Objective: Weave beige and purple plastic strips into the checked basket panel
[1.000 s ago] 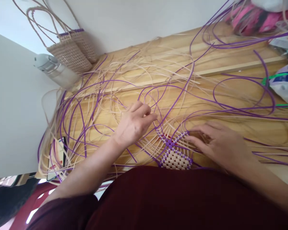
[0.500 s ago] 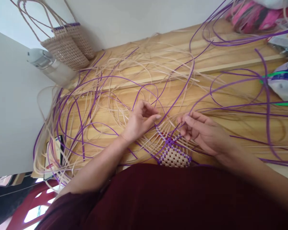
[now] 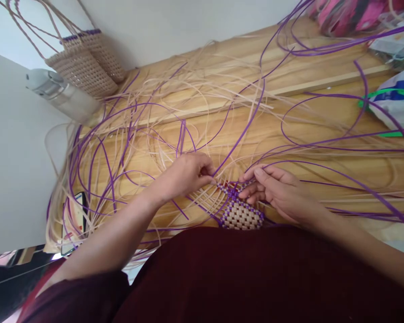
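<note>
A small woven piece [image 3: 242, 216] of beige and purple plastic strands lies close to my body, with loose strands fanning out from its edges. At its upper left corner my left hand [image 3: 193, 174] is closed in a pinch on a purple strand [image 3: 244, 132] that rises up and to the right. On the other side, my right hand [image 3: 276, 190] pinches a second purple strand [image 3: 336, 172] between thumb and forefinger; its other fingers rest by the woven piece's purple knot [image 3: 234, 194].
Long beige and purple strands sprawl over the wooden table [image 3: 229, 49]. Back left stand woven baskets [image 3: 84, 67] and a clear bottle [image 3: 70, 101]. A phone [image 3: 76, 220] lies at left under strands. Plastic packages [image 3: 395, 98] and a pink bundle [image 3: 346, 18] sit at right.
My left hand has turned palm-down and dropped to the woven piece's corner. The right hand has come closer to the knot, and its purple strand now sweeps down to the right.
</note>
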Demonstrator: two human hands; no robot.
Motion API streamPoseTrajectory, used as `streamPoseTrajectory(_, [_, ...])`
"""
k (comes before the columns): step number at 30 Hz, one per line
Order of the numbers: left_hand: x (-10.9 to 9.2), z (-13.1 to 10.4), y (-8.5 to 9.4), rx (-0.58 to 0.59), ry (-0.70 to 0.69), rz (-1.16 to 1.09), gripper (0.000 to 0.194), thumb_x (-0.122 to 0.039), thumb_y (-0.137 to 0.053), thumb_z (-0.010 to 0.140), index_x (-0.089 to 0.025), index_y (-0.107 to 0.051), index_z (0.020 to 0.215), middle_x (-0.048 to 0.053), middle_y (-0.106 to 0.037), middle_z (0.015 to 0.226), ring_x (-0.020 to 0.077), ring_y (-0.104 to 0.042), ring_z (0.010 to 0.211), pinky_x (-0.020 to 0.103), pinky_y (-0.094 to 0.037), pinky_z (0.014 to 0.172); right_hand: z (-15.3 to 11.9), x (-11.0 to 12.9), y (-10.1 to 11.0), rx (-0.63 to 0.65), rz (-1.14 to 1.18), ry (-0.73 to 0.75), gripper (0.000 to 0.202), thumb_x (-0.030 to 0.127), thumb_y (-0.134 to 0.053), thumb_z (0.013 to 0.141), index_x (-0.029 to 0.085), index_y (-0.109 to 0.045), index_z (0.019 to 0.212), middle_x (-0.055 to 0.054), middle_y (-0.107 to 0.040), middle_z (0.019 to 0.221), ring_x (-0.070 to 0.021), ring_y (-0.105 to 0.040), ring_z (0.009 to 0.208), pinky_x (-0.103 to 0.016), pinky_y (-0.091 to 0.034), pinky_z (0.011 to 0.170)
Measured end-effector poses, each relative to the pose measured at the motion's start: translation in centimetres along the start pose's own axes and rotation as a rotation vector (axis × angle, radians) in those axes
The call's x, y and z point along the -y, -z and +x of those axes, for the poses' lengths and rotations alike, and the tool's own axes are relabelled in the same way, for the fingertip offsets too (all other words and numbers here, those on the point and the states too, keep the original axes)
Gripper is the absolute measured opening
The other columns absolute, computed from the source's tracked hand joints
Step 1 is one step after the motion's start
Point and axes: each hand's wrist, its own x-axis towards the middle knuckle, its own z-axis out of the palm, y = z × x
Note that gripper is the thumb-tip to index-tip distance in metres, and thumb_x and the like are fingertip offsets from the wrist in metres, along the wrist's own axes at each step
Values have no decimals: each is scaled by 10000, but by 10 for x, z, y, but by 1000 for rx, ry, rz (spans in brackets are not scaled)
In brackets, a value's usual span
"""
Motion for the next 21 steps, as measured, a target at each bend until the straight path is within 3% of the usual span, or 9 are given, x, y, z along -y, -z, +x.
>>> streamPoseTrajectory(6, [10,9,7,410,336,-585,391,-527,-665,803,-163,-582,688,-11,-549,585,97,-497,518,232,-414,524,5,-8,4,-37,73,28,320,475,-677,855,158,-648,893,-68,-719,787,-144,-707,689,-217,-565,596])
streamPoseTrajectory(10, [14,12,4,410,329,-647,545,-636,-546,848,-157,-559,590,0,-516,530,93,-478,493,232,-420,523,8,-5,6,-43,121,-10,290,446,-679,858,158,-651,882,-67,-723,810,-138,-702,672,-213,-563,577])
streamPoseTrajectory(13, [16,7,11,411,264,-483,553,-637,-496,873,-151,-602,632,3,-542,565,94,-486,509,224,-405,532,9,-4,9,-38,154,-51,300,450,-698,841,156,-651,877,-69,-717,757,-137,-694,653,-202,-551,564])
streamPoseTrajectory(15, [21,0,26,357,261,-253,568,-619,-433,904,-150,-636,657,8,-550,566,99,-483,511,227,-376,539,10,-5,11,-25,159,-64,313,457,-708,835,152,-655,876,-74,-712,729,-132,-686,645,-188,-541,561])
streamPoseTrajectory(18, [36,-14,62,215,343,240,566,-592,-401,915,-165,-673,661,23,-579,579,118,-493,536,248,-333,577,11,-6,13,-4,158,-74,314,459,-707,838,152,-662,883,-76,-708,716,-127,-677,640,-180,-534,562])
streamPoseTrajectory(21, [57,-32,109,247,416,600,523,-656,-512,829,-184,-712,727,20,-621,630,134,-528,618,252,-329,646,11,-7,16,0,160,-75,312,461,-708,836,156,-664,882,-71,-702,710,-126,-667,625,-184,-532,554])
